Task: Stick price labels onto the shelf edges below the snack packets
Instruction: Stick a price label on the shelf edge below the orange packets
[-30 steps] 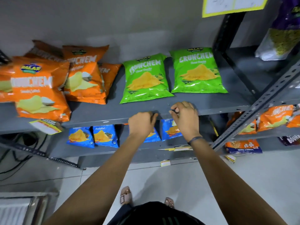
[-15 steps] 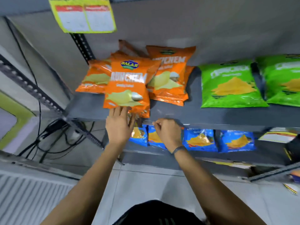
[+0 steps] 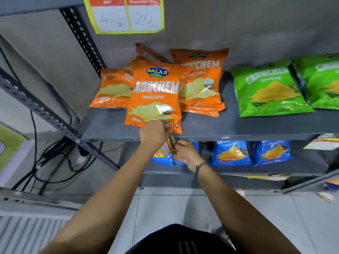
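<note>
Orange snack packets (image 3: 156, 96) lie piled on the grey shelf (image 3: 238, 133), the front one overhanging the shelf edge. My left hand (image 3: 153, 133) is closed at that edge, just below the front packet, pinching a price label (image 3: 166, 148) that hangs down. My right hand (image 3: 186, 153) is closed on the label's lower part, touching the left hand. Two green packets (image 3: 267, 88) lie to the right. A yellow price label (image 3: 126, 14) with "40" and "20" sticks to the shelf edge above.
Blue snack packets (image 3: 231, 153) sit on the lower shelf. A slotted metal upright (image 3: 55, 114) slants across the left, with black cables (image 3: 55, 162) behind it. Another label (image 3: 322, 142) hangs at the right edge. Tiled floor (image 3: 174, 204) lies below.
My view has shifted left from the green packets to the orange ones. My left hand went from flat on the front packet to closed on the label, and my right hand joined it.
</note>
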Demonstrator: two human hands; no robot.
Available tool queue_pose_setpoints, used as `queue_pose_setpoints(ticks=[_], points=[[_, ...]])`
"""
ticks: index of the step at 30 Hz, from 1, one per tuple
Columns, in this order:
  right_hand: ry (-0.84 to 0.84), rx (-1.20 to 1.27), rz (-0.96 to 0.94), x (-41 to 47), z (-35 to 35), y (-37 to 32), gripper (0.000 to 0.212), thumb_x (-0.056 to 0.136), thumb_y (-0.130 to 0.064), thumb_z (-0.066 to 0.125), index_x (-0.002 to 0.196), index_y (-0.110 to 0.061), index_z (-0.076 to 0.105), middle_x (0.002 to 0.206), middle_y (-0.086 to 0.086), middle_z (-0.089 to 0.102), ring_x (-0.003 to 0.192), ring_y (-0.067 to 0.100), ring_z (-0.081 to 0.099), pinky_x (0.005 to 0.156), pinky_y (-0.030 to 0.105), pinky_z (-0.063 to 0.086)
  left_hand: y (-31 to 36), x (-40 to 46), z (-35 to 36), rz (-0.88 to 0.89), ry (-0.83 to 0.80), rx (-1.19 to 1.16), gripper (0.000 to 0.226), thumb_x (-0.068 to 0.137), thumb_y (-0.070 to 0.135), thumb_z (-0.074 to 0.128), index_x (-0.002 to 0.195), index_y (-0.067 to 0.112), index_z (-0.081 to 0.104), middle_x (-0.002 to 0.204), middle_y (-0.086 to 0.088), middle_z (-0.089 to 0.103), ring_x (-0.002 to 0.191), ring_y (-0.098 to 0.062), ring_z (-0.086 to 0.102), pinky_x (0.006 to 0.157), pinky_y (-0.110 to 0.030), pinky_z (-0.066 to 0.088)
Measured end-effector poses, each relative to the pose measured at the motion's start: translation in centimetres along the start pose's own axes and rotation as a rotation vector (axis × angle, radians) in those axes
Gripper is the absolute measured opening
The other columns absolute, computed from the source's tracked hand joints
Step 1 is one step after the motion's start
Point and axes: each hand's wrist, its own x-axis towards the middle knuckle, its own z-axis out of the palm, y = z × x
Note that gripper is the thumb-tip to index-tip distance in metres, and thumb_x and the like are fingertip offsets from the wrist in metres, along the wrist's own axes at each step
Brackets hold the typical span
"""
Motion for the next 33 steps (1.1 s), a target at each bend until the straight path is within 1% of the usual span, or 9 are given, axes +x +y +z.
queue_pose_setpoints(ticks=[4,6,8,10,12,16,21,28,33], points=[[0.047,-0.191,-0.185,-0.2,-0.9,0.2,0.020,0.092,-0.020,0.058,0.073,-0.016,0.060,0.083,0.010,0.063,0.061,0.008,0.057,0.062,0.023,0.043,-1.0,-0.9,-0.2,0.019,-0.034,-0.193,0.023,0.092,0.033,0.053,0.096,0.012,0.062,0.092,-0.015,0.069,0.089,-0.036,0.062,0.061,-0.032,0.040],[0.116,-0.350,-0.315,-0.3,-1.3,0.2,0.013,0.087,-0.016,0.065,0.079,-0.006,0.066,0.082,0.014,0.068,0.066,0.014,0.059,0.063,0.026,0.046,-2.2,-1.9,0.1,0.068,-0.057,-0.306,0.018,0.091,0.027,0.056,0.095,0.011,0.061,0.087,-0.016,0.068,0.083,-0.036,0.061,0.058,-0.033,0.038],[0.169,-0.583,-0.402,-0.5,-1.5,0.3,0.015,0.086,-0.022,0.066,0.083,-0.008,0.067,0.085,0.009,0.073,0.074,0.018,0.064,0.065,0.031,0.049,-3.8,-3.0,0.6,0.094,-0.078,-0.343,0.012,0.089,0.022,0.060,0.093,0.011,0.061,0.086,-0.014,0.069,0.081,-0.034,0.061,0.059,-0.033,0.040],[0.205,-0.883,-0.467,-0.9,-1.5,0.2,0.016,0.088,-0.030,0.063,0.084,-0.014,0.066,0.085,0.003,0.074,0.078,0.020,0.065,0.063,0.031,0.048,-5.1,-3.8,1.4,0.114,-0.077,-0.306,0.010,0.087,0.021,0.063,0.090,0.012,0.061,0.088,-0.010,0.069,0.080,-0.031,0.061,0.060,-0.033,0.044],[0.233,-1.140,-0.542,-1.1,-1.0,0.0,0.018,0.090,-0.030,0.057,0.086,-0.015,0.066,0.086,0.006,0.073,0.081,0.026,0.065,0.062,0.031,0.046,-5.9,-4.3,2.3,0.140,-0.046,-0.179,0.011,0.086,0.025,0.064,0.089,0.015,0.063,0.089,-0.005,0.071,0.080,-0.029,0.062,0.062,-0.033,0.047],[0.303,-1.451,-0.577,-0.8,0.3,-0.6,0.016,0.087,-0.010,0.049,0.082,-0.009,0.065,0.085,0.014,0.072,0.079,0.032,0.066,0.060,0.028,0.040,-6.0,-3.9,3.3,0.130,0.058,0.044,0.020,0.085,0.035,0.062,0.082,0.015,0.066,0.084,-0.005,0.071,0.078,-0.029,0.063,0.059,-0.029,0.042],[0.348,-1.596,-0.533,0.1,0.3,-1.1,0.015,0.090,-0.015,0.054,0.083,-0.010,0.066,0.084,0.011,0.072,0.081,0.032,0.066,0.060,0.028,0.036,-5.5,-3.0,3.6,0.106,0.043,0.173,0.032,0.083,0.042,0.062,0.072,0.012,0.064,0.074,-0.008,0.069,0.071,-0.031,0.062,0.057,-0.027,0.032],[0.385,-1.619,-0.518,0.4,0.6,-1.1,0.015,0.089,-0.019,0.058,0.079,-0.012,0.067,0.079,0.008,0.071,0.077,0.030,0.066,0.058,0.028,0.035,-5.4,-2.5,3.6,0.064,0.022,0.185,0.034,0.085,0.047,0.059,0.078,0.015,0.067,0.073,-0.007,0.072,0.069,-0.029,0.065,0.057,-0.025,0.034],[0.431,-1.622,-0.552,0.0,0.1,-1.6,0.018,0.089,-0.021,0.057,0.076,-0.011,0.066,0.077,0.009,0.072,0.073,0.029,0.066,0.057,0.026,0.034,-5.6,-2.9,3.1,0.080,0.083,0.109,0.032,0.083,0.040,0.065,0.066,0.013,0.066,0.059,-0.010,0.067,0.056,-0.032,0.061,0.051,-0.021,0.028]])
